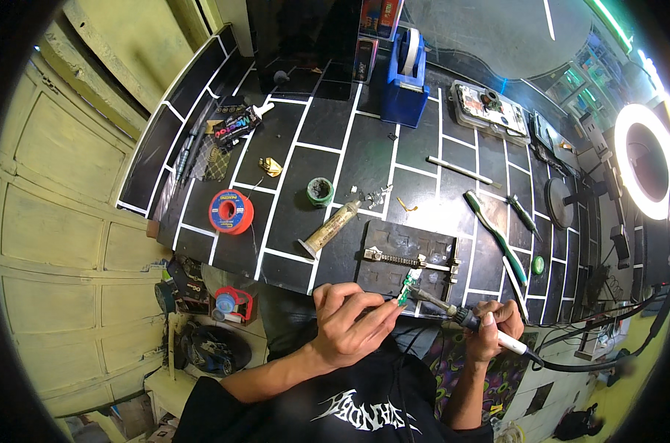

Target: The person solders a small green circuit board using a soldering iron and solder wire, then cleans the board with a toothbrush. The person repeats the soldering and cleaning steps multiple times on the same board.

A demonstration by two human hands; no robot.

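A small green circuit board (406,286) is pinched in the fingers of my left hand (353,325), at the table's near edge. My right hand (493,331) grips a soldering iron (464,317) with a dark collar and white handle. Its metal tip points left and meets or nearly meets the board; contact is too small to tell. Just behind the board lies a dark metal clamp holder (383,275) with a spring bar. A yellowish squeeze tube (331,229) rests to its left, beside an open green jar (320,193).
A red solder spool (222,213) stands at left, near a black tube box (239,127). On the right lie a green toothbrush (490,227), a screwdriver (523,214) and a green cap (538,264). Behind are a blue tape dispenser (403,103) and a lit ring light (621,159).
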